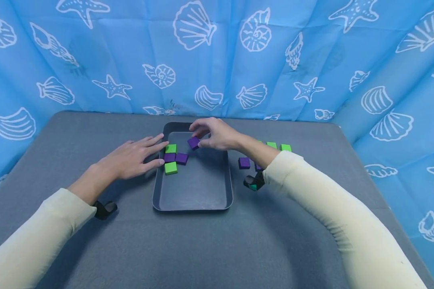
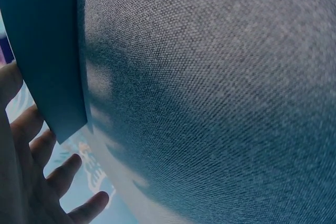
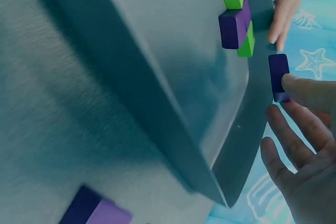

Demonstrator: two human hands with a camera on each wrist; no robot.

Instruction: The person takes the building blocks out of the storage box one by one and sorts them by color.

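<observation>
Head: pinching purple block [image 1: 193,143] with right hand [image 1: 218,135] above tray [image 1: 193,190], up-right of clustered blocks [image 1: 170,157]; splayed left hand [image 1: 130,159] alongside. Left wrist: showing fingers [image 2: 64,173] apart near tray. Right wrist: showing block clamped in pinch, held aloft.

I am holding one purple block [image 1: 193,143] over one tray [image 1: 195,190], where two green blocks [image 1: 171,168] and two purple blocks [image 1: 182,159] are sitting. Outside it, three further green blocks [image 1: 285,147] and two further purple blocks [image 1: 244,163] are showing, some partly hidden.
</observation>
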